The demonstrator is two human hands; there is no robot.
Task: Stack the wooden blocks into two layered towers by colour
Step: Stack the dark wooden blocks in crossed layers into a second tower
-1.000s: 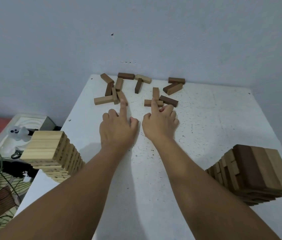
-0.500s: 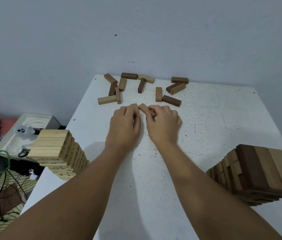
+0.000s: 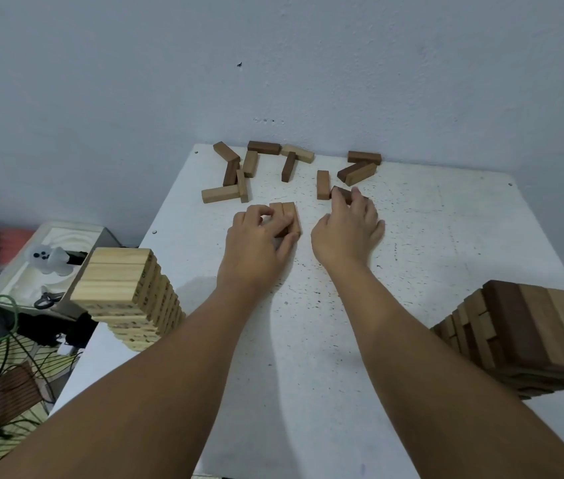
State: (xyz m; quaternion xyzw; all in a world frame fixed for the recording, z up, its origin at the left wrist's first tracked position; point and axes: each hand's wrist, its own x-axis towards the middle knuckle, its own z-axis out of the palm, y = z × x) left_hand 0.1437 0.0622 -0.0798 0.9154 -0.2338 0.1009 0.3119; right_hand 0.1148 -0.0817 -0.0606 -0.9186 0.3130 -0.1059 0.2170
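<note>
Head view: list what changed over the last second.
The left hand pulled two blocks toward the person and now holds them side by side. The right hand reached forward and gripped a dark block. Both towers and the far blocks stayed put.

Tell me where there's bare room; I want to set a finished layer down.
Bare table lies right of the right hand, and between the forearms, bordered by the pale tower and dark tower. The far edge is crowded with loose blocks.
</note>
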